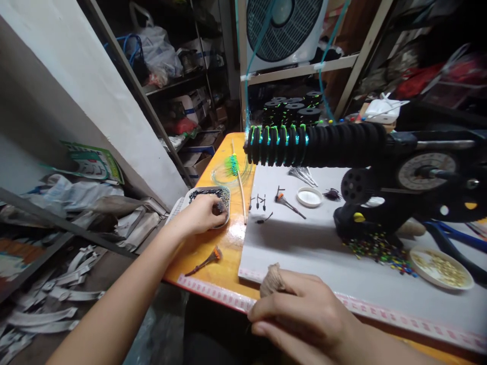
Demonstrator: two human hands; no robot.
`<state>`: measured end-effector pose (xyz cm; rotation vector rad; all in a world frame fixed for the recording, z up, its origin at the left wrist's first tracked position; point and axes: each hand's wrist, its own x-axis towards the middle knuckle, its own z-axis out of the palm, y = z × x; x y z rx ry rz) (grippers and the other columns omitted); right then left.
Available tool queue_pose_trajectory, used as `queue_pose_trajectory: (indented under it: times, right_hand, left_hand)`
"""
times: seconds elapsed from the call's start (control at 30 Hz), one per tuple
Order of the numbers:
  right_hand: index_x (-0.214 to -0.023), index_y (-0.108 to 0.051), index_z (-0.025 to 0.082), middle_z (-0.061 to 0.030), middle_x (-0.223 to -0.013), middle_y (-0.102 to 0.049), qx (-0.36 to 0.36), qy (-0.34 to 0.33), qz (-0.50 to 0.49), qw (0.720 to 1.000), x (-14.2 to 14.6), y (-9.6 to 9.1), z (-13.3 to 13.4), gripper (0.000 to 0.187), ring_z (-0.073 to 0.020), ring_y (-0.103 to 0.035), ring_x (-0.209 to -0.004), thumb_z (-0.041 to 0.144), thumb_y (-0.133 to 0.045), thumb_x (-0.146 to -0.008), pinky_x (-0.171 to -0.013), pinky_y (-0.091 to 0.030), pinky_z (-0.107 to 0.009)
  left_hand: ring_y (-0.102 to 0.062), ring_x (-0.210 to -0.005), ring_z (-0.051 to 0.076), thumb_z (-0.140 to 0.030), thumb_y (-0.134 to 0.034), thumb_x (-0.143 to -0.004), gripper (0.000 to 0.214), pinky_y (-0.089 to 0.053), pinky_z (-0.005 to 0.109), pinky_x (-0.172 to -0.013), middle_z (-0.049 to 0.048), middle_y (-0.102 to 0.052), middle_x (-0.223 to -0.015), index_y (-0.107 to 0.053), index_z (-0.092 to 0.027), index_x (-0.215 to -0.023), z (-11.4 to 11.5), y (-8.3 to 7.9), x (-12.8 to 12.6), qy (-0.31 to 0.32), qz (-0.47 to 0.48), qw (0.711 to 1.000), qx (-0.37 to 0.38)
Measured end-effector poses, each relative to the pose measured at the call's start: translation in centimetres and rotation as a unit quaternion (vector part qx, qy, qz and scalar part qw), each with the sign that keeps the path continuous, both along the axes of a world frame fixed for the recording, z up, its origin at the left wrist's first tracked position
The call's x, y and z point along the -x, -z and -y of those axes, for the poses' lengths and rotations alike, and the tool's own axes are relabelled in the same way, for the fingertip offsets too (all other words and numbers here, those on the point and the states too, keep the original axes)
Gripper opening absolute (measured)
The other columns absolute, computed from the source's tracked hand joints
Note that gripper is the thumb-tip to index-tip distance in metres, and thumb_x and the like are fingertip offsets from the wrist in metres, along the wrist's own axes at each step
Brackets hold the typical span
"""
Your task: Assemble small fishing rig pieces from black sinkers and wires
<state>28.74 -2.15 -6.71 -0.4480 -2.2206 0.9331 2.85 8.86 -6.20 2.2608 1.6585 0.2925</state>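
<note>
My left hand (205,213) reaches into a white tray (229,219) of small dark metal-looking parts at the table's left edge. Its fingers are bent together over the parts, and what they pinch, if anything, cannot be made out. My right hand (300,304) is closed above the front edge, thumb against fingers, with a brown wrapping (273,280) round one finger; anything between the fingertips is hidden. Between the hands, an orange-and-dark brush-like piece (207,259) lies on the yellow table (234,241). A thin wooden stick (242,197) lies beside the tray.
A black machine (365,177) with a ribbed roller (319,144) bearing teal and green strands stands on a white board (297,243). Several small black pieces, a white lid (309,197), colored beads (376,248) and a dish of gold bits (466,280) lie around it. A fan (283,30) stands behind.
</note>
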Motion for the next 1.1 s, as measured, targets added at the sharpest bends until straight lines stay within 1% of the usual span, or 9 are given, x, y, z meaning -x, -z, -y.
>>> queue_pose_trajectory:
  times: [0.23,0.4,0.53,0.67,0.77,0.83,0.87,0.93,1.1]
  right_hand:
    - [-0.090,-0.074,0.010,-0.0080,-0.077,-0.064,0.008,0.007,-0.001,1.000,0.2,-0.2,-0.2,0.015,-0.0147,-0.058,-0.070,0.008,-0.059,-0.092,-0.062,-0.045,-0.024]
    - [-0.086,-0.072,0.009,-0.0094,-0.076,-0.066,0.037,0.004,-0.008,0.999,0.2,-0.4,0.0,0.015,-0.0148,-0.059,-0.070,0.008,-0.058,-0.091,-0.063,-0.045,-0.024]
    - [-0.083,-0.073,0.010,-0.0064,-0.070,-0.063,0.086,0.052,-0.027,0.995,0.3,-0.7,0.2,0.015,-0.0125,-0.058,-0.063,0.009,-0.060,-0.089,-0.056,-0.043,-0.022]
    - [-0.076,-0.072,0.014,-0.0023,-0.065,-0.060,0.125,0.096,-0.046,0.986,0.4,-0.9,0.3,0.016,-0.0104,-0.054,-0.058,0.013,-0.061,-0.088,-0.051,-0.039,-0.020]
    - [-0.073,-0.067,0.015,-0.0009,-0.064,-0.058,0.134,0.118,-0.078,0.981,0.4,-0.9,0.4,0.017,-0.0098,-0.053,-0.057,0.015,-0.060,-0.088,-0.051,-0.039,-0.020]
    - [-0.072,-0.064,0.016,-0.0010,-0.065,-0.059,0.138,0.122,-0.090,0.979,0.5,-0.7,0.5,0.016,-0.0102,-0.053,-0.058,0.013,-0.059,-0.086,-0.052,-0.041,-0.020]
    - [-0.071,-0.062,0.016,-0.0014,-0.066,-0.060,0.140,0.120,-0.092,0.979,0.5,-0.6,0.5,0.015,-0.0106,-0.054,-0.059,0.012,-0.058,-0.085,-0.053,-0.043,-0.021]
    - [-0.070,-0.059,0.017,-0.0024,-0.069,-0.062,0.147,0.112,-0.090,0.979,0.5,-0.4,0.6,0.014,-0.0115,-0.056,-0.061,0.010,-0.058,-0.082,-0.054,-0.045,-0.022]
    - [-0.072,-0.058,0.018,-0.0030,-0.073,-0.063,0.149,0.098,-0.090,0.980,0.4,0.0,0.9,0.014,-0.0120,-0.057,-0.063,0.007,-0.058,-0.080,-0.056,-0.046,-0.023]
  left_hand:
    - [-0.058,-0.064,0.014,-0.028,-0.071,-0.087,0.019,-0.050,0.032,-0.065,-0.0035,-0.060,-0.071,-0.062,-0.016,-0.075,-0.4,-0.1,-0.4,-0.044,0.075,0.996,-0.025]
    - [-0.054,-0.063,0.014,-0.016,-0.068,-0.080,0.013,-0.044,0.030,-0.064,-0.0045,-0.057,-0.069,-0.057,-0.018,-0.072,0.5,-1.1,0.1,-0.131,0.217,0.964,-0.079]
    - [-0.056,-0.067,0.014,-0.018,-0.063,-0.078,0.016,-0.044,0.027,-0.067,-0.0039,-0.061,-0.070,-0.050,-0.022,-0.070,4.5,-1.7,-0.5,-0.170,0.336,0.922,-0.095]
    - [-0.066,-0.072,0.015,-0.031,-0.068,-0.086,0.013,-0.050,0.026,-0.069,-0.0010,-0.071,-0.076,-0.065,-0.020,-0.081,11.1,-0.8,-3.6,-0.178,0.408,0.895,-0.014]
    - [-0.069,-0.072,0.015,-0.034,-0.085,-0.074,0.020,-0.053,0.023,-0.071,-0.0011,-0.073,-0.070,-0.070,-0.020,-0.072,15.0,0.7,-6.8,-0.231,0.610,0.754,0.068]
    - [-0.067,-0.064,0.012,-0.033,-0.091,-0.065,0.026,-0.051,0.018,-0.065,-0.0019,-0.071,-0.064,-0.069,-0.021,-0.068,16.5,1.5,-8.7,-0.280,0.693,0.662,0.062]
    - [-0.064,-0.059,0.009,-0.032,-0.093,-0.062,0.028,-0.050,0.016,-0.061,-0.0022,-0.071,-0.062,-0.068,-0.021,-0.067,16.9,1.7,-9.5,-0.298,0.717,0.628,0.054]
    - [-0.058,-0.052,0.007,-0.032,-0.096,-0.057,0.033,-0.047,0.014,-0.056,-0.0025,-0.070,-0.059,-0.066,-0.020,-0.065,17.2,2.1,-10.6,-0.322,0.740,0.589,0.038]
    - [-0.062,-0.056,0.009,-0.030,-0.098,-0.051,0.038,-0.050,0.015,-0.058,-0.0038,-0.067,-0.057,-0.063,-0.021,-0.062,17.4,2.5,-11.7,-0.341,0.756,0.559,0.005]
